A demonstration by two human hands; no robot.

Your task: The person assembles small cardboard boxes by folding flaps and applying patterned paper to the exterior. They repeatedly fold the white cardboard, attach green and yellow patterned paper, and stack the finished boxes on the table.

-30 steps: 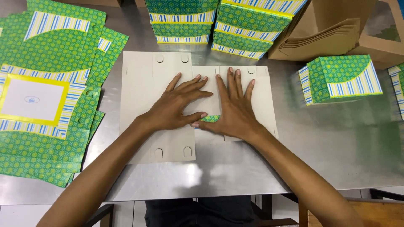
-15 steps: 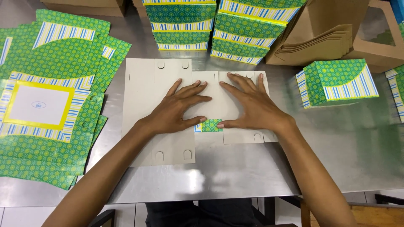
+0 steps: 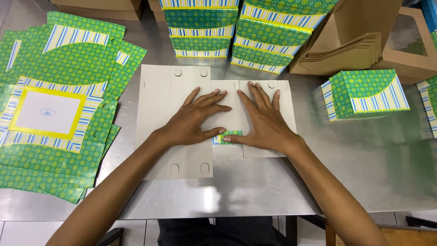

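Since half second ago both hands shifted slightly left on card, fingers spread wider. Left hand [image 3: 193,118] flat, palm down on white cardboard sheet [image 3: 175,114], gripping nothing. Right hand [image 3: 264,120] likewise flat, thumb beside small green flap [image 3: 229,136] showing between thumbs. Sheet lies printed side down, mid desk [image 3: 364,168]. Press evenly along fold, keep edges aligned. Steel desk; flat green blanks [image 3: 59,100] left, folded green boxes [image 3: 364,93] right and behind, brown cartons [image 3: 359,41] at back
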